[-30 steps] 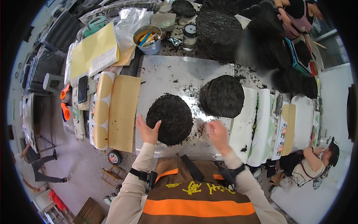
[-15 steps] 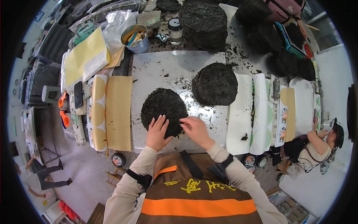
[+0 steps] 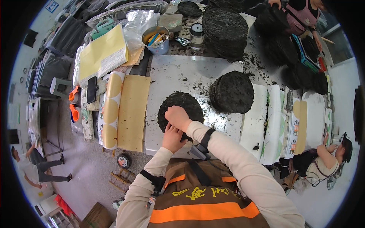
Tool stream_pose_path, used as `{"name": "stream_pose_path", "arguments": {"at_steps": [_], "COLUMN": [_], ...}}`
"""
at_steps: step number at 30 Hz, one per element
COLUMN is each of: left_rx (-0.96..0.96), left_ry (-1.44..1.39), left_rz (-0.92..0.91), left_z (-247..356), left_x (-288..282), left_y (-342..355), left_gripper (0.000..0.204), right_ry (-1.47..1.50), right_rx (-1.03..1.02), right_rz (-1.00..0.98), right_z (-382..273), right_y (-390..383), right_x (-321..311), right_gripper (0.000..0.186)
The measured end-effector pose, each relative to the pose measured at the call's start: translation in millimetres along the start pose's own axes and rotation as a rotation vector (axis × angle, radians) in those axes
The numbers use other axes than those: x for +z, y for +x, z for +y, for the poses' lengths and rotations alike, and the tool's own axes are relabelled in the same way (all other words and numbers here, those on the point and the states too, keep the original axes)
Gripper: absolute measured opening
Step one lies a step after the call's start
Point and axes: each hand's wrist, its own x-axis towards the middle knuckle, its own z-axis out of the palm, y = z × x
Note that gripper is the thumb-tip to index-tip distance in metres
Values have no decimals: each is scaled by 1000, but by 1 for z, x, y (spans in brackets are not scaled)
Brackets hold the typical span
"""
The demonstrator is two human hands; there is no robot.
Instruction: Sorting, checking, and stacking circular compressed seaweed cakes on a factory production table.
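A round black disc of what looks like dried seaweed [image 3: 192, 104] lies on the pale metal tabletop [image 3: 167, 72] before me. My left hand [image 3: 174, 137] rests on the disc's near part, fingers stretched forward and lying on its surface. Crossing in front of it, my right hand [image 3: 178, 117] is over the disc's left part with its fingers curled together and pointing down. What those fingertips pinch, if anything, is hidden beneath the hand. To the right of the disc stands a stack of similar black discs [image 3: 232, 92].
Behind are a taller seaweed stack [image 3: 225, 32], a lidded jar [image 3: 197, 37] and a metal pot of tools [image 3: 156, 40]. Label rolls [image 3: 113, 110] flank the left side, beside a phone [image 3: 91, 90] and orange-handled scissors [image 3: 75, 113]. Co-workers are at the far right and right.
My right hand has moved left from the disc's right edge, across to its left part, passing over my left hand. The whole view has shifted slightly.
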Motion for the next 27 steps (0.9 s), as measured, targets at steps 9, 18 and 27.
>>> {"name": "stream_pose_path", "arguments": {"at_steps": [9,18,27], "left_rx": [45,-282,-282], "left_ry": [-261,-836,-761], "left_rz": [83,150,85], "left_z": [0,-19,-2], "left_x": [-23,-46,-52], "left_y": [3,5,10], "left_gripper": [61,47,45], "right_ry": [544,429,1153], "right_rx": [304,872,944], "right_rz": [534,314,179], "right_z": [44,68,17], "right_y": [-89,-250,-153], "right_x": [-61,-54,-9], "right_gripper": [9,22,18]}}
